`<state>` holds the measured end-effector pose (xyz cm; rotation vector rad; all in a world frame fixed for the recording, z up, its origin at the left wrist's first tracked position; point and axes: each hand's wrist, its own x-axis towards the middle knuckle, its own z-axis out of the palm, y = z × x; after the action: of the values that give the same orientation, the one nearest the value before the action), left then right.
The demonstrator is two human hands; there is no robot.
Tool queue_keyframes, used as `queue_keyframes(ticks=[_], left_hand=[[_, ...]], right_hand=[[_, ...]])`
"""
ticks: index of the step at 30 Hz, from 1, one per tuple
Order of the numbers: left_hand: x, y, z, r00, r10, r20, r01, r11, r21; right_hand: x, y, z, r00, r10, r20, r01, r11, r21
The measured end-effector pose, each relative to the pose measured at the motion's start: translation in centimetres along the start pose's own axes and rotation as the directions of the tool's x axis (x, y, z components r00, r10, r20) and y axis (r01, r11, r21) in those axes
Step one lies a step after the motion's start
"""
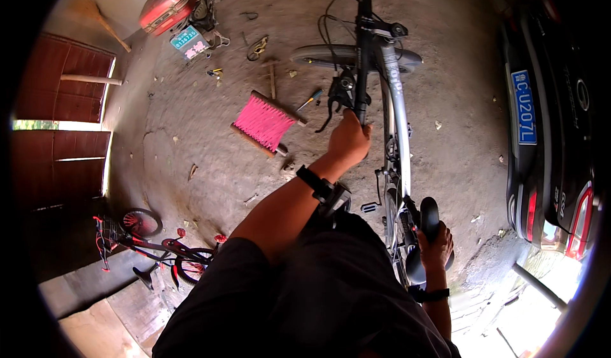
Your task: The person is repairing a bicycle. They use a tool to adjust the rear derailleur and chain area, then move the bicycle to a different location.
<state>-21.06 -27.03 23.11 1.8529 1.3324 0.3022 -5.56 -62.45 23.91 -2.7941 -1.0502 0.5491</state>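
Note:
A silver and black bicycle (396,97) stands upright just right of my body, its front wheel (331,54) pointing away. My left hand (350,138) is closed round the near end of the black handlebar (363,59), behind the brake lever (330,113). Lower down, my right hand (436,251) grips the black saddle (430,215) from its right side. Part of the rear wheel is hidden by my body and the saddle. Each wrist wears a black band.
Left of the bicycle sit a pink woven stool (264,119), a screwdriver (310,99) and a hammer (273,81). A black car (554,103) stands along the right. At the far left is a red vehicle (168,5); a small bicycle (162,246) lies near left.

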Motion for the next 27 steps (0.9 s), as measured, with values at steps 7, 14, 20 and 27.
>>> queue_keyframes(ticks=[7, 14, 20, 27], left_hand=[[0.1, -7.9, -4.5, 0.976, 0.032, -0.215, -0.021, 0.999, 0.05], [-0.8, -15.9, -14.3, 0.917, -0.094, -0.388, 0.154, 0.98, 0.127], [-4.1, -21.6, -22.5, 0.896, -0.236, -0.376, 0.262, 0.965, 0.019], [-8.3, -31.3, -30.7, 0.855, -0.355, -0.378, 0.321, 0.935, -0.151]], right_hand=[[1.6, -5.5, 0.8, 0.984, -0.179, 0.005, 0.179, 0.983, -0.048], [2.9, -14.0, 2.1, 0.939, -0.343, 0.035, 0.345, 0.935, -0.084], [1.7, -20.6, 3.0, 0.903, -0.418, 0.102, 0.426, 0.9, -0.09], [-1.6, -30.5, 6.6, 0.827, -0.549, 0.124, 0.558, 0.828, -0.059]])
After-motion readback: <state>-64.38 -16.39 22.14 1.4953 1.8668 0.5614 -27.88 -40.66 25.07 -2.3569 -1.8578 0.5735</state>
